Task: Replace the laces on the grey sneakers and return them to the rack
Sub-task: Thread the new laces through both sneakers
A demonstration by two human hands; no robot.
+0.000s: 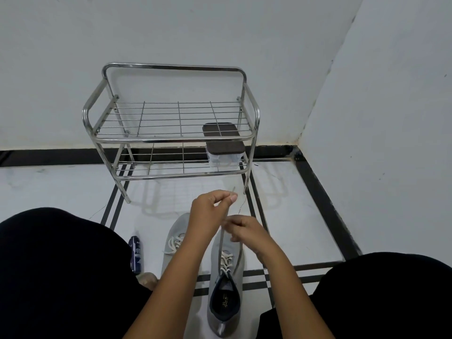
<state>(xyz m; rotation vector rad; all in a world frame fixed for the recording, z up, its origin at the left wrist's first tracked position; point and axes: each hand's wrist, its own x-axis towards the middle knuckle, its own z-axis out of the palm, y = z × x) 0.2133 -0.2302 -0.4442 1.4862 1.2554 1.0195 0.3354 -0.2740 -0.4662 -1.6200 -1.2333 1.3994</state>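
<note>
Nearest, two black-clad knees (56, 272) fill the lower corners, and the forearms run off the bottom edge. Between the knees, two grey sneakers stand on the white floor (305, 216): the near sneaker (226, 287) sits heel toward the viewer with its dark opening showing, and the second sneaker (175, 238), just to its left and a little farther, is partly hidden behind the left forearm. Both carry pale lacing across the eyelets. One grey lace (222, 243) rises from the near sneaker to the hands. The right hand (244, 230) pinches it low, fingers curled; the left hand (210, 209) pinches its upper end between thumb and fingertips, the tip poking out blurred above. One dark blue bottle (135, 253) lies on the floor left of the sneakers, its label unreadable and part of it hidden by the knee. Farther, one two-shelf metal rack (171, 138) stands against the wall, holding one clear container with a dark lid (225, 149) on the right of its lower shelf.
</note>
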